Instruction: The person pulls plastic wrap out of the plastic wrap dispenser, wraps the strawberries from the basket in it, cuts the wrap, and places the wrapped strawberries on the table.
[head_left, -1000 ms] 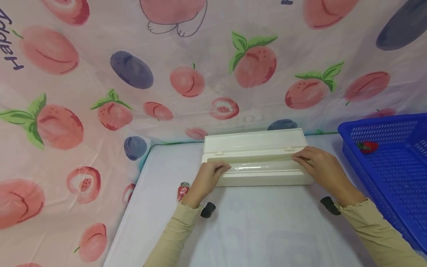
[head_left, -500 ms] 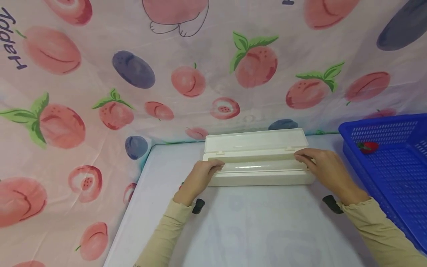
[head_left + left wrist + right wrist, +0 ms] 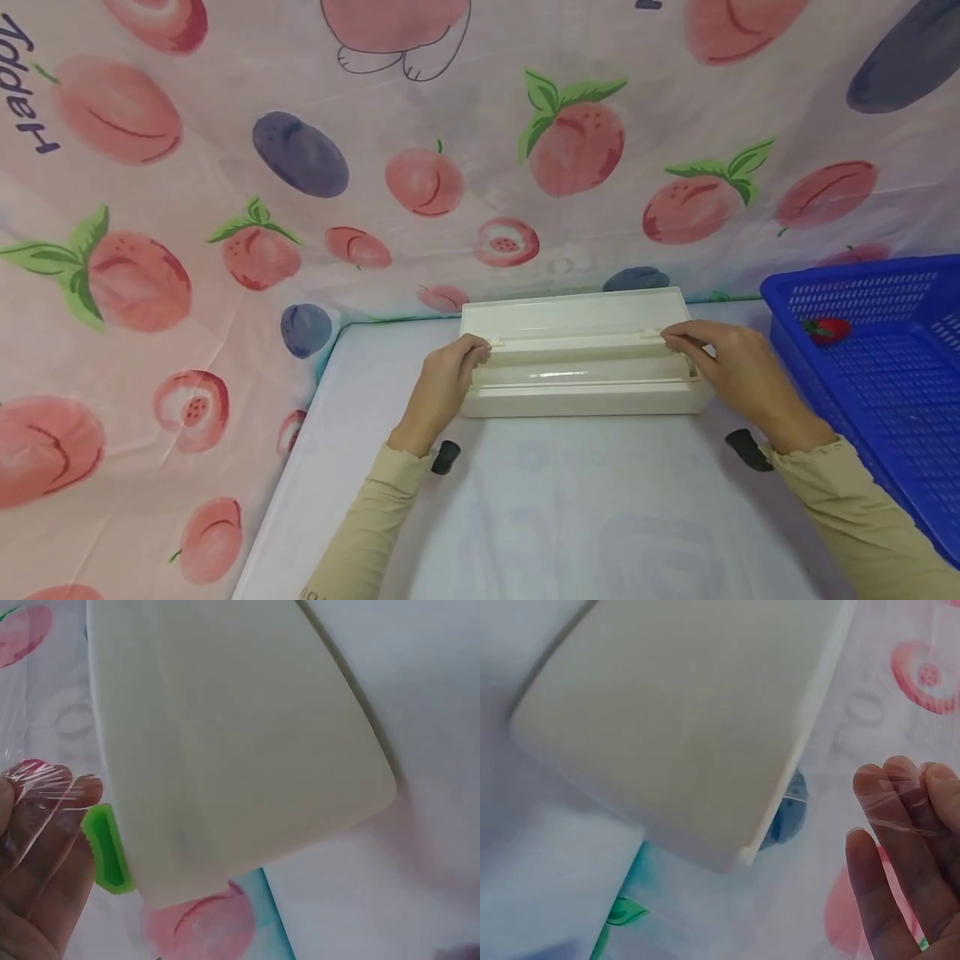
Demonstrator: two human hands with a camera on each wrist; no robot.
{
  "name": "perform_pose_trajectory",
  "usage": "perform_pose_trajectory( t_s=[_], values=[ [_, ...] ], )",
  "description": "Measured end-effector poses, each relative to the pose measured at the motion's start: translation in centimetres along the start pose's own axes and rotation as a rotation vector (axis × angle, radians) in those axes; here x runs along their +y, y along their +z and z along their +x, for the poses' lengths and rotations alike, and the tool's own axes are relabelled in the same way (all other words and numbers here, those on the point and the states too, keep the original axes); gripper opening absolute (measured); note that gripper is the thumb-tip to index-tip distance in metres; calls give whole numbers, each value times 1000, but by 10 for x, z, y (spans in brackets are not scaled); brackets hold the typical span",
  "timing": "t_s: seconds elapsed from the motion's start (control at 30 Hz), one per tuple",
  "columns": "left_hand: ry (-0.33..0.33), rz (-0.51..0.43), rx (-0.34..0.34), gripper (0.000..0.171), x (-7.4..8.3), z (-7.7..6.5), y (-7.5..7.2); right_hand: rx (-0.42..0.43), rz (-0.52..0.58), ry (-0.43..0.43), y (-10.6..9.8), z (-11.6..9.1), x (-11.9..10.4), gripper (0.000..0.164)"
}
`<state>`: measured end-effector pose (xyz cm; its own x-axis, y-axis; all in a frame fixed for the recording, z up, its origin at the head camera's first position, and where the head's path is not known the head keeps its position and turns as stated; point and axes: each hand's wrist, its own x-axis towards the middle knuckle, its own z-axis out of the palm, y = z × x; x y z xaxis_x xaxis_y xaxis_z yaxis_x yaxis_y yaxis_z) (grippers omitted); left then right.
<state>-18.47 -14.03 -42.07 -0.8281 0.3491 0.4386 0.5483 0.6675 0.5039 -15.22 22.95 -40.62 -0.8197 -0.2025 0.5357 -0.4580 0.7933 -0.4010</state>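
Observation:
A white cling film dispenser [image 3: 585, 404] sits on the table with its lid tipped back against the patterned cloth. Inside it lies a shiny roll of cling film [image 3: 558, 373]. My left hand [image 3: 442, 379] is at the box's left end, and my right hand [image 3: 738, 375] at its right end. In the left wrist view, thumb and fingers pinch thin, wrinkled clear film [image 3: 56, 784]. Likewise the right wrist view has film [image 3: 892, 799] pinched by the right thumb and fingers. A green plastic piece [image 3: 109, 851] protrudes from the box beside the left hand.
At the right stands a blue basket [image 3: 847, 417] with a strawberry [image 3: 828, 331] in it. Cloth printed with fruit [image 3: 423, 183] rises behind the white table [image 3: 570, 508]. Black camera parts [image 3: 446, 457] hang below both wrists.
My left hand has moved left, then up toward the lid hinge. The right hand has shifted slightly right and up. The wrapped red strawberry at left has become hidden behind the left arm.

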Motion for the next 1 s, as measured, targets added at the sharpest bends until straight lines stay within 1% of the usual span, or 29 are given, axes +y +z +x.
perform_pose_trajectory(
  t_s=[0.07,0.17,0.4,0.5,0.7,1.0],
  values=[
    [-14,-10,11,15,2,2,-1,11,2,-7,-2,2,-1,17],
    [-7,-38,39,14,4,5,-3,35,13,-14,-4,3,-2,18],
    [59,-94,123,13,8,13,-7,93,44,-24,-12,8,-7,22],
    [73,-117,135,14,11,16,-11,108,57,-21,-15,10,-8,22],
    [68,-168,147,14,18,22,-17,115,64,-13,-21,12,-11,21],
    [83,-219,198,15,28,26,-26,125,107,-18,-31,14,-19,22]
  ],
)
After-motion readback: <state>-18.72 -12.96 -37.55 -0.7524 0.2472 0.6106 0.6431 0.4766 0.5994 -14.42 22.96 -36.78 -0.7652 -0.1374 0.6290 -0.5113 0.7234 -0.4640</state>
